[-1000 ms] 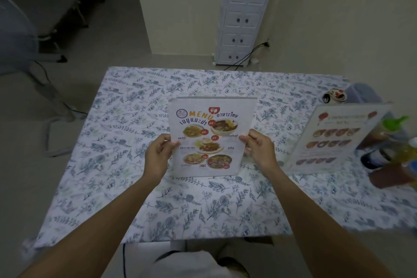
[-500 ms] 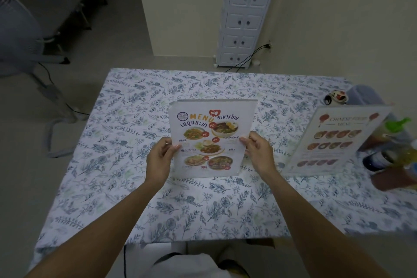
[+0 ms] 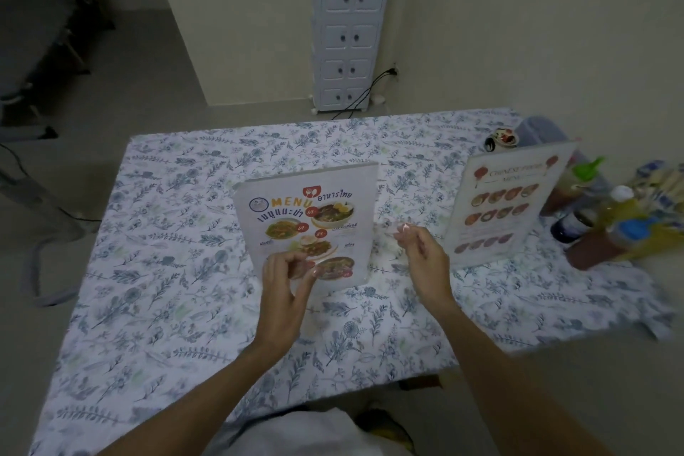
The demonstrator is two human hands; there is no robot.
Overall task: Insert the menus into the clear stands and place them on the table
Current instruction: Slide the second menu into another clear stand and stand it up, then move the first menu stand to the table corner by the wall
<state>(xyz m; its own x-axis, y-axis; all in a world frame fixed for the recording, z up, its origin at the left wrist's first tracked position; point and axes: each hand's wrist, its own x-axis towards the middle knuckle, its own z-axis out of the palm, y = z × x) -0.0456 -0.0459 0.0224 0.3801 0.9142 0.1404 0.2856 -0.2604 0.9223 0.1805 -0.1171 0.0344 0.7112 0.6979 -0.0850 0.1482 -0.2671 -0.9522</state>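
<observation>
A Thai food menu in a clear stand (image 3: 311, 222) stands upright on the floral tablecloth (image 3: 166, 270) near the table's middle. My left hand (image 3: 285, 281) hovers in front of the stand's lower left corner, fingers loosely curled and apart, holding nothing. My right hand (image 3: 422, 255) is just right of the stand, off it, fingers apart and empty. A second clear stand with a Chinese food menu (image 3: 507, 200) stands upright at the right side of the table.
Sauce and oil bottles (image 3: 607, 226) crowd the table's right edge behind the Chinese menu. A small patterned cup (image 3: 501, 139) sits at the far right. A white drawer tower (image 3: 351, 26) stands against the wall beyond the table, with a cable at its base.
Both hands have let go of the Thai menu stand and drawn back slightly; the stand now stands by itself on the table. The view has shifted leftward.
</observation>
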